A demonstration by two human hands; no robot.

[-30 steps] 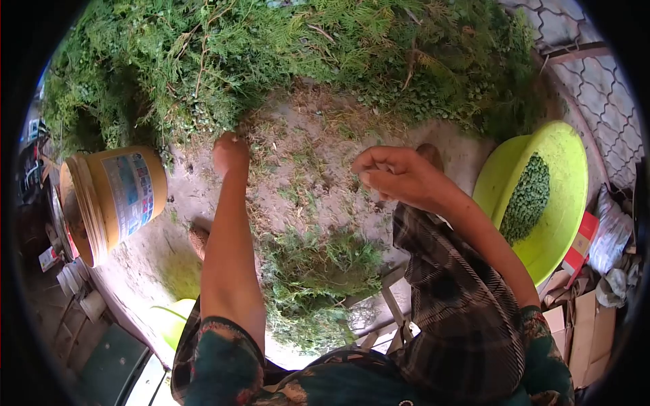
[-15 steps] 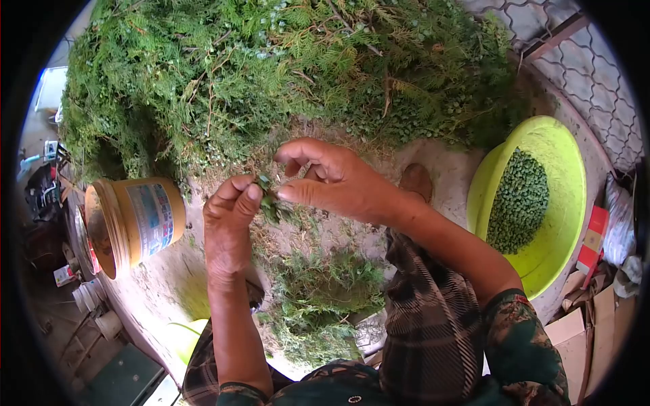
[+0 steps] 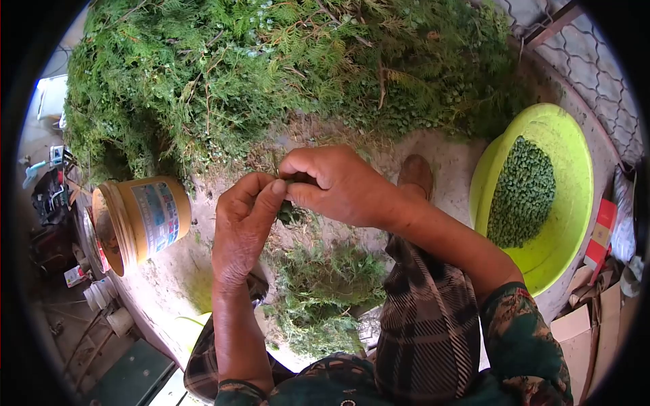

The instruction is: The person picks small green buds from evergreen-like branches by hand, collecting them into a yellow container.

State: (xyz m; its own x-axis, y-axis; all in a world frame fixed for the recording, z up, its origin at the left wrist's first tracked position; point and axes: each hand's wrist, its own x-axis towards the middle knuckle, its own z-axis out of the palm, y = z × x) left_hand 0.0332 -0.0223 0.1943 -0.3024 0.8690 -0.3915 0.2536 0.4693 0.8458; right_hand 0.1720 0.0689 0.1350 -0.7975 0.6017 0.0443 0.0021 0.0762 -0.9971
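My left hand (image 3: pixel 244 223) pinches a small green sprig (image 3: pixel 291 214) between thumb and index finger. From the other side my right hand (image 3: pixel 345 186) closes its thumb and fingertips at the same sprig, touching the left fingertips. Most of the sprig is hidden by my fingers. A big heap of leafy evergreen branches (image 3: pixel 284 74), with pale round cones among the leaves, lies beyond both hands. Off to the right, a yellow-green basin (image 3: pixel 572 203) is tilted and holds a mass of small green cones (image 3: pixel 523 196).
A yellow-orange bucket (image 3: pixel 169 210) lies tipped on its side at the left. Below my hands is a smaller pile of green sprigs (image 3: pixel 332 287). Flattened cardboard (image 3: pixel 575 342) and a red box (image 3: pixel 599 237) are at the right edge. Wire mesh (image 3: pixel 582 68) stands at the upper right.
My right hand has closed in on the left, its fingertips now meeting at the sprig. The left hand has shifted slightly right and turned, covering more of it.
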